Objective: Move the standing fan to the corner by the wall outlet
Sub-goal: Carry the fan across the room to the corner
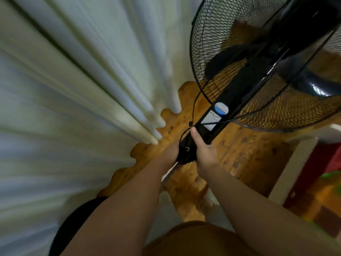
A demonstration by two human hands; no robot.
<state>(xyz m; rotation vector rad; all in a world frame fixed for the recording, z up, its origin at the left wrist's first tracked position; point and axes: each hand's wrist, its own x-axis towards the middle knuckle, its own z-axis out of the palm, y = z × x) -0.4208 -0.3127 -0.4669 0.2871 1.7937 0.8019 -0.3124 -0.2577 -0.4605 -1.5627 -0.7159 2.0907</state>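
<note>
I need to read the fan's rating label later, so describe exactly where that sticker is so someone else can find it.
Start at the big black wire cage of the standing fan at upper right and follow its black column down toward the two hands. The rectangular white label sits on the column just above the right hand. Its neighbour, directly above, is a round blue and white sticker.

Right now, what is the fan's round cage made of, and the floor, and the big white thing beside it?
The cage looks like thin black metal wire: fine crossing strands you can see through. The fan's column looks like glossy black plastic, since it catches light. The floor seems varnished wood, orange with dark knots. The curtain looks like soft pale cloth hanging in folds, though it is blurred.
</note>
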